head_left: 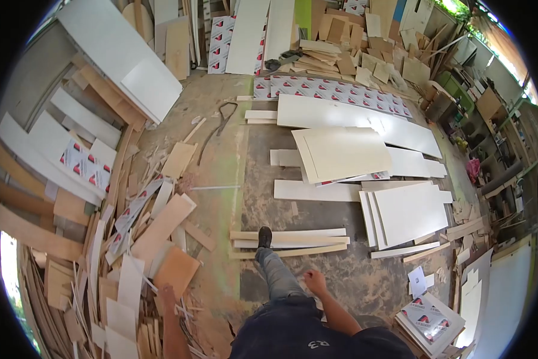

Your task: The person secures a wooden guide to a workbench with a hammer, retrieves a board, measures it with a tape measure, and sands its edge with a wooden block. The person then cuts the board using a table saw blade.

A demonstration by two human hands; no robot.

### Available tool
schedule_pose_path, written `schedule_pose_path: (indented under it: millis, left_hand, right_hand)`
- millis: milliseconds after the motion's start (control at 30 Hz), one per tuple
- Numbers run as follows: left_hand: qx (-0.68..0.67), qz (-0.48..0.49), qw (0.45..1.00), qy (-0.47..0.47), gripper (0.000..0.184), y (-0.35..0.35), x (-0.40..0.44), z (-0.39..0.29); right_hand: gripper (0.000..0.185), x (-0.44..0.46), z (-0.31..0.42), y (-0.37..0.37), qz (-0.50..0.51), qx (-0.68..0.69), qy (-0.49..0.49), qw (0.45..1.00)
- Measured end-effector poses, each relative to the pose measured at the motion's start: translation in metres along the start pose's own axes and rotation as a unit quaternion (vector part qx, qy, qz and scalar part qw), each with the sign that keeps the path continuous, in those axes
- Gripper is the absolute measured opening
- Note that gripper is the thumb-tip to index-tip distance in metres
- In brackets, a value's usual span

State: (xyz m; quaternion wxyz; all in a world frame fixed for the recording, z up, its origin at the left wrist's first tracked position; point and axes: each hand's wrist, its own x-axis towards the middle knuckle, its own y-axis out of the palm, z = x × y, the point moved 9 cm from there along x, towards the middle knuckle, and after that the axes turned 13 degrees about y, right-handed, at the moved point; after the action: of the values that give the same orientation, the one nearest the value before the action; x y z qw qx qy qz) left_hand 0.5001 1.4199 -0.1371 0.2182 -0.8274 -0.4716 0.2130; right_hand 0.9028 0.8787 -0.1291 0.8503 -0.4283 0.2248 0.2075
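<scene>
My left hand (168, 293) hangs low at the left, its fingers curled round what looks like a thin white strip (142, 274) that slants up and left. Under and beyond it lie loose board offcuts, among them an orange-brown piece (177, 268). My right hand (314, 282) is closed in a loose fist in front of my body, with nothing visible in it. My shoe (265, 237) is among several long narrow strips (305, 242) on the floor.
White boards (407, 214) and a cream panel (343, 154) lie stacked ahead. A patterned board stack (430, 325) is at lower right. Scrap wood (158, 221) is heaped at left, more offcuts (334, 57) at the back. A large white panel (125, 54) leans at left; cluttered shelves (490, 140) stand right.
</scene>
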Motion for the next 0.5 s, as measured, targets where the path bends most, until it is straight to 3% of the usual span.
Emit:
schedule_pose_path:
  millis: [67,133,200,267,333,400,433,500]
  left_hand:
    - [-0.031,-0.030,0.999,0.025,0.017,0.006,0.059,-0.025]
    - [-0.100,0.021,0.993,0.063,0.024,0.057,0.102,-0.077]
    - [-0.215,0.065,0.974,-0.006,0.030,0.108,0.132,-0.053]
    - [-0.025,0.093,0.995,-0.039,0.030,0.133,0.130,-0.127]
    - [-0.010,0.131,0.988,-0.080,0.031,0.164,0.137,-0.091]
    - [-0.009,0.282,0.951,-0.125,0.029,0.194,0.140,-0.085]
    - [0.023,0.298,0.949,-0.102,0.028,0.203,0.149,-0.089]
    - [0.113,0.292,0.949,-0.030,0.028,0.215,0.161,-0.072]
  right_hand:
    - [0.026,0.039,-0.024,0.003,-0.010,-0.046,0.044,0.998]
    - [0.027,0.081,-0.023,-0.005,-0.007,-0.070,0.078,0.994]
    - [0.028,0.114,-0.030,-0.009,-0.027,-0.099,0.150,0.983]
    - [0.028,0.152,0.025,-0.028,-0.039,-0.081,0.161,0.983]
    - [0.027,0.194,0.076,-0.044,-0.041,-0.065,0.140,0.987]
    - [0.027,0.247,0.144,-0.053,-0.051,-0.057,0.089,0.993]
    - [0.026,0.275,0.179,-0.053,-0.067,-0.047,0.028,0.996]
    - [0.024,0.326,0.241,-0.051,-0.078,-0.038,0.030,0.996]
